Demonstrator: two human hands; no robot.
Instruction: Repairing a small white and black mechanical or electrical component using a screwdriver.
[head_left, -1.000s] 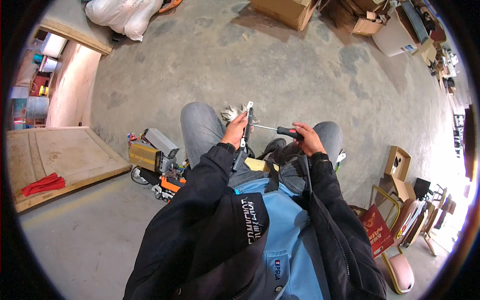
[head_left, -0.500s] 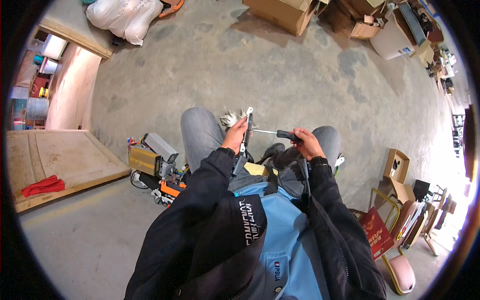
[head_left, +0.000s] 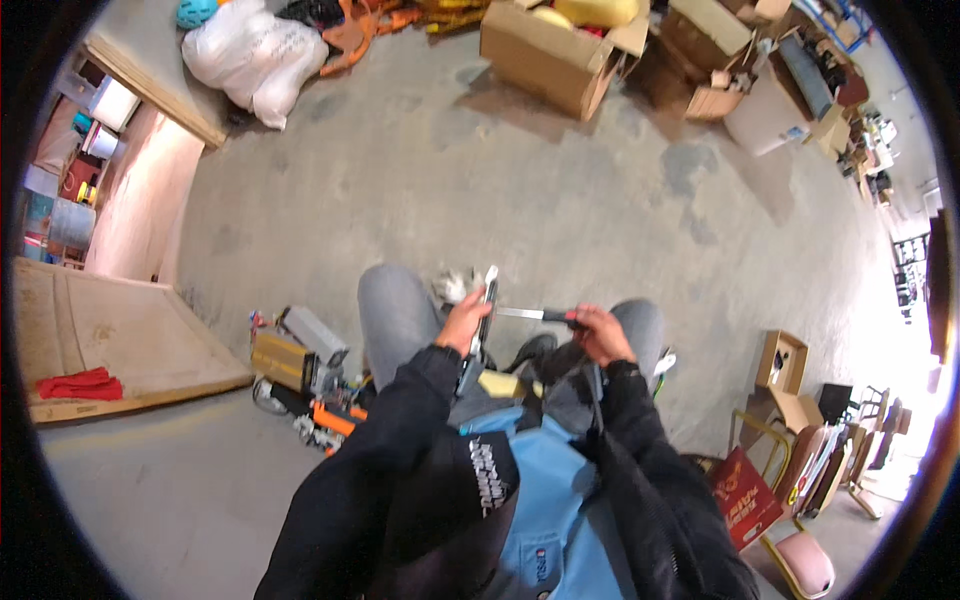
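Observation:
My left hand (head_left: 464, 322) is closed round a narrow, long dark part with a pale metal end (head_left: 490, 274), held upright over my lap. Its lower end runs down toward my left forearm; I cannot tell its exact kind. In my right hand (head_left: 603, 336) is a screwdriver (head_left: 522, 313), gripped by its dark handle with a bit of red on it. The shaft lies level and points left, its tip at or right beside the dark part. Blur hides whether the tip touches. Beyond my left hand a pale crumpled glove-like thing (head_left: 458, 284) lies on the floor.
To my left on the floor are a gold-and-grey metal box (head_left: 283, 360), wires and an orange tool (head_left: 333, 418). A red cloth (head_left: 80, 384) lies on a wooden board (head_left: 150, 335). Cardboard boxes (head_left: 545, 65) and a white bag (head_left: 255, 65) stand ahead; folding chairs (head_left: 800, 560) are at right.
The view has tilted up, so everything sits lower in the picture. Both hands keep their holds; the screwdriver still points at the dark part, its handle now showing red.

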